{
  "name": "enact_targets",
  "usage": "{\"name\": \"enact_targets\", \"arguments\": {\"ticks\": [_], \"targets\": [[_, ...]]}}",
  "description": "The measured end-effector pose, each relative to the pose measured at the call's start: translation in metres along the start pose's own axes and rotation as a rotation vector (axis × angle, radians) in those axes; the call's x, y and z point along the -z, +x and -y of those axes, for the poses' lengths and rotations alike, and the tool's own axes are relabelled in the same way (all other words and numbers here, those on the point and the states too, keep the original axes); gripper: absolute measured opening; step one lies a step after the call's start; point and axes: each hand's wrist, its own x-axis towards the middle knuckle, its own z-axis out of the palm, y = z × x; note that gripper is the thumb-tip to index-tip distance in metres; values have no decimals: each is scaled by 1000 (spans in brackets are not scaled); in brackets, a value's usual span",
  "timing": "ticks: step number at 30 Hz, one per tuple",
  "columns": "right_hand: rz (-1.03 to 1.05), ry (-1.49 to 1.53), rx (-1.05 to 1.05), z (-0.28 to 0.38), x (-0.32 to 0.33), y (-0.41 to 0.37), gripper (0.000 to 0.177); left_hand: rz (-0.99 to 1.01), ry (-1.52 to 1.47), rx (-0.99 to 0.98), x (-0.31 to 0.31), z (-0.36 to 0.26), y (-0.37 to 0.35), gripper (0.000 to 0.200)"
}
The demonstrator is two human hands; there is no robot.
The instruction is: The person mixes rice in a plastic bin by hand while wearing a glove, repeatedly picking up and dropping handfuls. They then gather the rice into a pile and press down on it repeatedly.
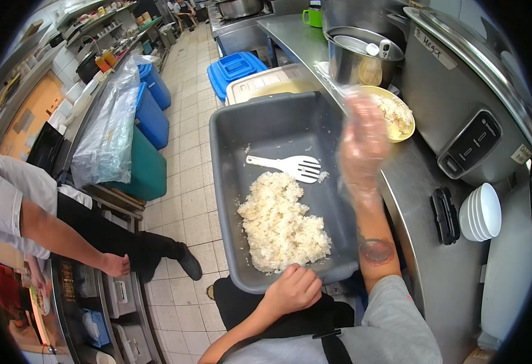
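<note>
A deep grey tub point(224, 182) is in front of me with a mound of cooked rice point(281, 224) in its near half. A white slotted rice paddle point(299, 167) lies flat in it, just beyond the rice. My left hand point(293, 288) is closed over the tub's near rim, its fingers curled at the edge. My right hand point(363, 133), in a clear plastic glove, is raised over the tub's right side and smeared by motion, so its fingers cannot be made out. Close beside it on the steel counter, a yellow bowl point(411, 128) holds rice.
On the right counter point(420, 212) stand a large rice cooker point(460, 91), a steel pot point(335, 60), a black clip-like item point(445, 215) and stacked white bowls point(481, 212). Blue-lidded bins point(235, 67) are beyond the tub. A co-worker point(47, 209) stands left, across the tiled aisle point(184, 158).
</note>
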Motion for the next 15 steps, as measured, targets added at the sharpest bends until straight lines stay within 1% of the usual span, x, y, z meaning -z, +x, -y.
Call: {"name": "enact_targets", "arguments": {"ticks": [2,5,8,11,14,15], "targets": [[-4,-295,19,-19,17,15,37,0,6,-5,0,0,0,21],[537,-762,-232,-52,18,-11,44,0,6,-7,0,0,1,21],[616,-746,-299,-45,19,-4,57,9,19,-7,0,0,0,21],[359,-577,-278,-23,21,3,57,1,19,-6,1,-1,1,21],[283,-280,-70,5,14,-7,66,88,-87,100,-1,-2,-3,21],[363,-157,-27,18,13,-14,68,11,-143,232,-2,-4,0,26]]}}
